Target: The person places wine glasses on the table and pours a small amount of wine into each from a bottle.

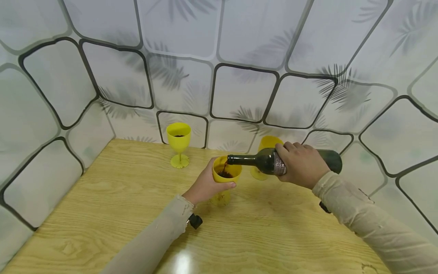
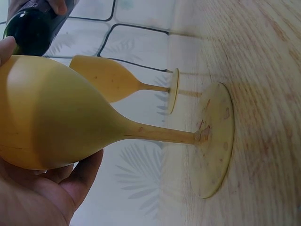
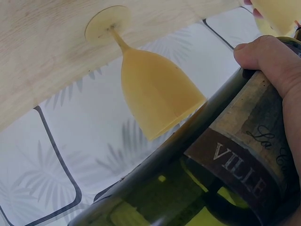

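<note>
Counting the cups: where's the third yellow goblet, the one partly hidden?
In the head view, the third yellow plastic goblet stands right of centre by the patterned wall, behind the dark green bottle.

A pale wooden surface (image 1: pixel 113 213) with a wavy grain is seen, bounded at its far and side edges by white walls (image 1: pixel 246 42). The walls are printed with dark-outlined rounded panels and grey palm-leaf shapes. A yellow goblet (image 1: pixel 178 144) is stood upright on the surface close to the back wall, towards the surface's far left corner; a dark liquid is seen inside its bowl. A second yellow goblet (image 1: pixel 264 146) is stood farther right along the same back wall, and is largely hidden in the head view. Its bowl, stem and round foot are shown plainly in the right wrist view (image 3: pixel 155 92). A bright glare patch is seen on the surface at its near edge.
</note>
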